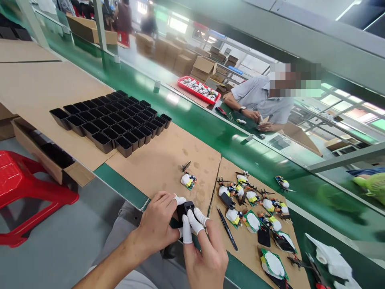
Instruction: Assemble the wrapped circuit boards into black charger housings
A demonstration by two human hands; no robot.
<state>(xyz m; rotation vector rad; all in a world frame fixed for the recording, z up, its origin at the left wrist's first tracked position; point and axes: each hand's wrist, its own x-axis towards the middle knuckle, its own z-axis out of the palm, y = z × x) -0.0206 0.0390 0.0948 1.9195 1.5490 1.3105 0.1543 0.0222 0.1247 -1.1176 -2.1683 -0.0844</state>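
Observation:
My left hand (156,222) grips a black plastic case (181,209) at the table's front edge, its thumb and a finger in white finger cots. On the same case, my right hand (207,251) closes its white-covered fingertips around a small raised black piece (189,206). The fingers hide much of the case. Just beyond lies a small circuit board (188,180) with white filler, yellow tape and a black wired piece. Black tweezers (227,228) rest to the right of my right hand.
Rows of open black cases (120,126) stand at the left. Several wired circuit boards (253,221) cover cardboard at the right, near pliers (315,271) and white tissue (331,257). A green conveyor belt (207,138) runs behind. Across it, a person (261,100) works beside a red tray (198,93).

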